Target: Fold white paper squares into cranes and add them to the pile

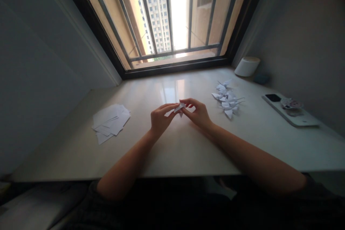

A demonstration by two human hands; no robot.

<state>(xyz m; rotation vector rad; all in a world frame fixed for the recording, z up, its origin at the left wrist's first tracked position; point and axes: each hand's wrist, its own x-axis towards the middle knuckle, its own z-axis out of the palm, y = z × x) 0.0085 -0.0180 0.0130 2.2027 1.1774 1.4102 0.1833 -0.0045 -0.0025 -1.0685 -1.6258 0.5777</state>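
Between my two hands, above the middle of the table, is a small folded white paper [179, 107], partly covered by fingers. My left hand [161, 116] pinches its left side between thumb and fingers. On the right side, my right hand [198, 112] grips it with thumb and fingertips. A pointed flap of the paper sticks out below the fingers. To the right lies a heap of folded white paper cranes [228, 99], with thin pointed ends. Off to the left, a loose stack of white paper sheets [111, 121] lies fanned out.
The pale table [167, 158] runs up to a barred window [172, 18]. A white cylindrical container [247, 66] stands at the back right, with a small dark object [261, 78] beside it. A phone [304, 119] with a round attachment [291, 104] lies at the right.
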